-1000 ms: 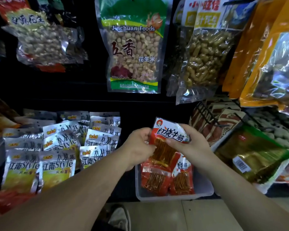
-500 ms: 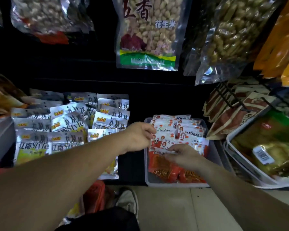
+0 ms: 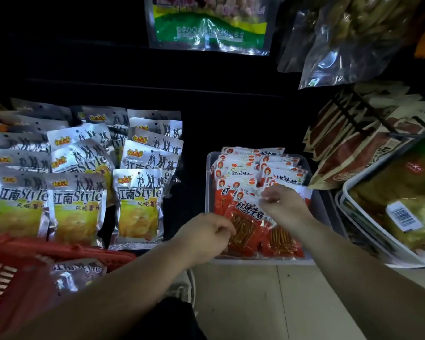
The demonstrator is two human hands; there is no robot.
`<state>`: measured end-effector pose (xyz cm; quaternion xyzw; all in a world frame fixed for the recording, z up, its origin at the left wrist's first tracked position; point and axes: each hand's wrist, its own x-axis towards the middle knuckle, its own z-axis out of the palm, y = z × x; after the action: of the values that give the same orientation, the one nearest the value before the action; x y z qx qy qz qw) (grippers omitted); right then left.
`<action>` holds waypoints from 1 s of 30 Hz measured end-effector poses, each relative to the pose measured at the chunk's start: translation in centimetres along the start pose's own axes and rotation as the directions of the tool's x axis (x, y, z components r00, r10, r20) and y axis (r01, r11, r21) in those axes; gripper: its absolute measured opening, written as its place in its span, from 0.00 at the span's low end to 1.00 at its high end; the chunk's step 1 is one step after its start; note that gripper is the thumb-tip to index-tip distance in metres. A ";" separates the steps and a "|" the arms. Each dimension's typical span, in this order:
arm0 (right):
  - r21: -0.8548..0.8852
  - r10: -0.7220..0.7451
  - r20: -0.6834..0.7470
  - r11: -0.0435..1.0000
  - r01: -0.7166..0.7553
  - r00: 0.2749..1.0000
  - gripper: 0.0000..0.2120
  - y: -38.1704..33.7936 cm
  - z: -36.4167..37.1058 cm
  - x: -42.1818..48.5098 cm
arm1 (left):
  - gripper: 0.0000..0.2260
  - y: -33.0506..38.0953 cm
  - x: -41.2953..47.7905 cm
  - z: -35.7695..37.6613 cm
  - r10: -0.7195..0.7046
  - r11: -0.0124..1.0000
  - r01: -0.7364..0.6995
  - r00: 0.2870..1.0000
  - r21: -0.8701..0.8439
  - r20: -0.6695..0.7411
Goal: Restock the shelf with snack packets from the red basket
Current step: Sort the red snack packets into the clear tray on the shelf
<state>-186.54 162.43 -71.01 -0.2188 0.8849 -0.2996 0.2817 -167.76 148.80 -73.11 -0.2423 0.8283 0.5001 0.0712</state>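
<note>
A red snack packet (image 3: 246,225) with white top and brown sticks lies tilted at the front of a clear plastic tray (image 3: 208,182) on the shelf. My left hand (image 3: 205,235) pinches its left edge with curled fingers. My right hand (image 3: 284,204) holds its upper right corner. Behind it, several matching red packets (image 3: 241,165) stand in rows in the tray. The red basket (image 3: 12,276) is at the lower left, with a silver snack packet (image 3: 77,271) inside it.
Silver and yellow chip packets (image 3: 84,182) fill the shelf to the left of the tray. Brown packets (image 3: 353,148) and a white tray of green-gold packets (image 3: 402,200) sit to the right. Hanging peanut bags (image 3: 206,25) overhang the shelf. Pale floor tiles (image 3: 255,303) lie below.
The red packet has come down from mid-air into the front of the tray, with both hands following it. My view has tipped downward, and the red basket now shows at lower left.
</note>
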 end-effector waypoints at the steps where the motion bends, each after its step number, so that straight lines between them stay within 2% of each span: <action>1: -0.108 -0.008 -0.064 0.994 0.001 0.998 0.12 0.3 0.1 0.2 | 0.14 -0.1 -0.3 0.3 0.020 1.000 -0.020 0.999 0.005 -0.031; 3: -0.224 0.027 -0.020 0.974 -0.031 0.999 0.23 1.1 1.0 0.6 | 0.14 -0.3 -0.9 0.8 0.049 0.999 -0.047 0.997 0.026 -0.068; 5: -0.226 0.035 0.005 0.974 -0.033 0.999 0.30 1.5 1.9 0.7 | 0.14 -0.2 -1.2 1.3 0.045 0.998 -0.042 0.997 0.043 -0.057; 7: -0.203 0.039 0.000 0.978 -0.038 0.999 0.32 1.4 2.2 0.9 | 0.14 -0.2 -1.5 1.6 0.035 0.999 -0.034 0.999 0.041 -0.037; 9: -0.176 0.077 0.057 0.982 -0.066 0.995 0.33 1.1 2.4 1.1 | 0.14 -0.4 -1.7 1.8 0.030 0.999 -0.030 0.998 0.011 -0.057; 11: -0.173 0.093 0.113 0.982 -0.072 0.989 0.27 0.9 2.9 1.2 | 0.14 -0.7 -1.7 1.7 0.023 0.999 -0.025 0.996 -0.023 -0.091; 15: -0.301 -0.070 0.086 0.949 0.093 0.994 0.13 -0.3 3.4 1.5 | 0.10 -1.4 -1.4 1.7 0.042 0.997 -0.048 0.995 -0.058 -0.092; 17: -0.440 -0.197 0.062 0.875 0.204 0.978 0.13 -1.5 3.3 1.7 | 0.09 -1.5 -1.4 1.6 0.043 0.994 -0.053 0.992 -0.091 -0.116; 20: -0.587 -0.420 0.092 0.709 0.390 0.903 0.16 -2.6 3.6 1.9 | 0.08 -1.5 -1.5 1.5 0.033 0.988 -0.052 0.991 -0.148 -0.131; 22: -0.595 -0.456 0.167 0.660 0.458 0.874 0.16 -2.6 4.3 1.7 | 0.09 -1.4 -1.7 1.6 0.036 0.987 -0.055 0.991 -0.148 -0.131; 25: -0.494 -0.390 0.166 0.762 0.419 0.906 0.12 -1.6 4.5 1.3 | 0.11 -1.2 -1.9 1.6 0.047 0.990 -0.064 0.989 -0.122 -0.138; 30: -0.426 -0.322 -0.016 0.859 0.285 0.947 0.15 -0.8 3.4 1.0 | 0.13 -1.2 -2.2 1.4 0.043 0.995 -0.049 0.997 -0.086 -0.067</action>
<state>-185.00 159.90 -73.06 -0.3974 0.8941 -0.1529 0.1388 -165.44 150.30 -73.95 -0.2424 0.8128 0.5294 0.0218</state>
